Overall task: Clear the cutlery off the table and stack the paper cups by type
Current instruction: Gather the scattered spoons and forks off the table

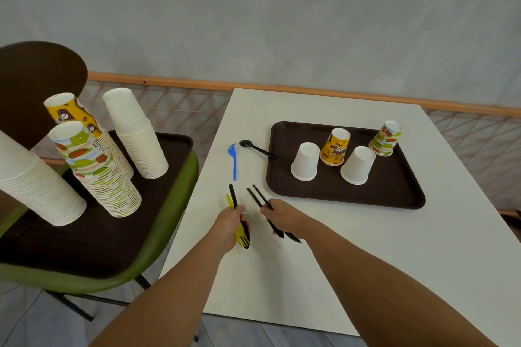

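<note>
A white table (324,270) stands beside a green chair (186,177) whose dark seat tray (84,245) carries four tall stacks of paper cups (104,177). On the table, a brown tray (352,194) holds four upturned cups: a white cup (304,162), a second white cup (358,166), a yellow cup (335,151) and a green-patterned cup (386,139). Above the tabletop, the left hand (228,227) grips a yellow fork (240,234) and a black fork (233,196) together, while the right hand (284,215) clasps two black utensils (259,196). A blue fork (233,160) lies loose on the table beside a black spoon (255,146), whose handle touches the brown tray's rim
</note>
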### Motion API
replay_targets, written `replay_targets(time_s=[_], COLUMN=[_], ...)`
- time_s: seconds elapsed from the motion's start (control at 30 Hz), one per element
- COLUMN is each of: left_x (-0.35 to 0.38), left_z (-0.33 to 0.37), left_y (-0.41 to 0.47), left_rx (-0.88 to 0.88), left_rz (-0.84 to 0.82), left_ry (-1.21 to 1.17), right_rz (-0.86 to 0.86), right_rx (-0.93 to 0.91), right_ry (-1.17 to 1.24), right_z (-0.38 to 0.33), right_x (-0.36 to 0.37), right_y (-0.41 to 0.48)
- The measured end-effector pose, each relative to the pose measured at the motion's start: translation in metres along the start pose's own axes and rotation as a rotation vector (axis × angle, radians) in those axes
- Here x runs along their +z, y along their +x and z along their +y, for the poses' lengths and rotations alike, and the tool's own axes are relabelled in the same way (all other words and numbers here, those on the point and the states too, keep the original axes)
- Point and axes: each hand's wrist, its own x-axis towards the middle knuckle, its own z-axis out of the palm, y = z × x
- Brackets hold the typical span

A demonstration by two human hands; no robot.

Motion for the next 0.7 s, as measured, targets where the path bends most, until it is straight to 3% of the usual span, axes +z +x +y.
replay_targets(time_s=[0.1, 0.23, 0.4, 0.7], left_x=[0.006, 0.007, 0.004, -0.002], left_z=[0.004, 0.009, 0.015, 0.035], left_y=[-0.002, -0.007, -0.007, -0.003], left_rx=[-0.02, 0.013, 0.092, 0.059], left_rz=[-0.007, -0.038, -0.043, -0.043], left_ry=[0.098, 0.32, 0.209, 0.111], right_rz=[-0.078, -0.178, -0.187, -0.157], right_rx=[0.042, 0.047, -0.032, -0.044], right_ry=[0.14, 0.078, -0.15, -0.041], right_z=[-0.009, -0.021, -0.029, -0.043], right_x=[0.0, -0.004, -0.006, -0.006], right_y=[-0.007, -0.017, -0.018, -0.013])
